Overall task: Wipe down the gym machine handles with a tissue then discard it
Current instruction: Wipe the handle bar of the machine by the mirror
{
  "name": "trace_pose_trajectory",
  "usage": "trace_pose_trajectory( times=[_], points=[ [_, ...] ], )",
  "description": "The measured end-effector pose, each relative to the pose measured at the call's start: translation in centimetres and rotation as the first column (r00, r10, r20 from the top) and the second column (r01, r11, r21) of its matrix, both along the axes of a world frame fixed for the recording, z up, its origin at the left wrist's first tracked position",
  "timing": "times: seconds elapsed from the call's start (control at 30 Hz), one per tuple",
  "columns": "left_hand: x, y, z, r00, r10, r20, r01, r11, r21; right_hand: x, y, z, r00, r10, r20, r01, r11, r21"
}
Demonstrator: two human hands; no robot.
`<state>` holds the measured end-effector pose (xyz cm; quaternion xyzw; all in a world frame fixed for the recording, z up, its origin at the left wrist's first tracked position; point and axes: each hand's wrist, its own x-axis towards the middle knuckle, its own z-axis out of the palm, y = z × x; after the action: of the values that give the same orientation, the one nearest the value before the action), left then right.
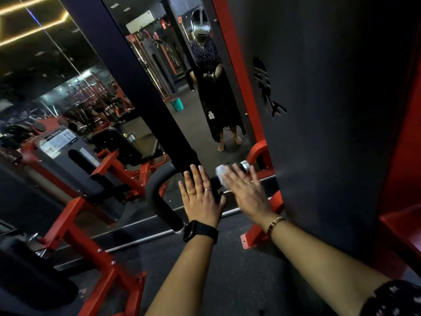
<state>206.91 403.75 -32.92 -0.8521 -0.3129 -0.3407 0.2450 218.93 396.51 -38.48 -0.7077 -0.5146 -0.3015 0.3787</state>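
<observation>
A black padded handle (159,197) of the gym machine curves up from its lower end and runs right to a chrome end cap (245,164). My left hand (200,197), with a black watch on its wrist, lies flat over the bar, its fingers straight and spread. My right hand (247,190) reaches over the bar's right part with its fingers straight. It presses a crumpled white tissue (221,174) against the bar just left of the end cap. Most of the tissue is hidden under the fingers.
A large mirror (200,124) stands right behind the handle and reflects me and a green bin (177,104) on the floor. A dark machine panel (330,110) with a red frame rises on the right. Red frame bars (91,242) and a black pad lie at the lower left.
</observation>
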Motion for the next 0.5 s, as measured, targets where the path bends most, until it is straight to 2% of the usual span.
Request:
trace_pose_trajectory(
  times=[0.1,0.17,0.23,0.3,0.4,0.47,0.5],
  points=[
    [0.0,-0.2,0.1,1.0,-0.005,0.012,0.005,1.0,-0.019,2.0,-0.9,0.2,0.973,-0.183,-0.141,0.18,0.983,-0.032],
    [0.1,-0.2,0.1,1.0,-0.006,0.015,0.006,1.0,-0.015,1.3,-0.5,0.9,0.95,-0.237,-0.201,0.233,0.971,-0.042],
    [0.2,-0.1,0.0,1.0,-0.009,0.022,0.009,1.0,-0.011,-0.2,0.4,1.6,0.956,-0.191,-0.223,0.196,0.981,0.001],
    [0.2,0.1,-0.1,0.999,-0.014,0.029,0.014,1.0,0.001,-1.8,1.1,1.9,0.977,-0.06,-0.205,0.059,0.998,-0.007],
    [0.2,0.2,-0.2,0.999,-0.03,0.037,0.029,0.999,0.013,-1.5,0.9,1.4,0.992,0.087,-0.089,-0.094,0.992,-0.079],
    [0.2,0.2,-0.1,0.999,-0.032,0.026,0.032,0.999,-0.001,0.5,0.2,1.0,0.998,0.064,-0.028,-0.067,0.993,-0.094],
    [0.2,0.2,-0.1,0.999,-0.028,0.023,0.028,1.0,-0.003,1.4,-0.2,0.9,0.997,0.01,-0.073,-0.017,0.996,-0.087]
  ],
)
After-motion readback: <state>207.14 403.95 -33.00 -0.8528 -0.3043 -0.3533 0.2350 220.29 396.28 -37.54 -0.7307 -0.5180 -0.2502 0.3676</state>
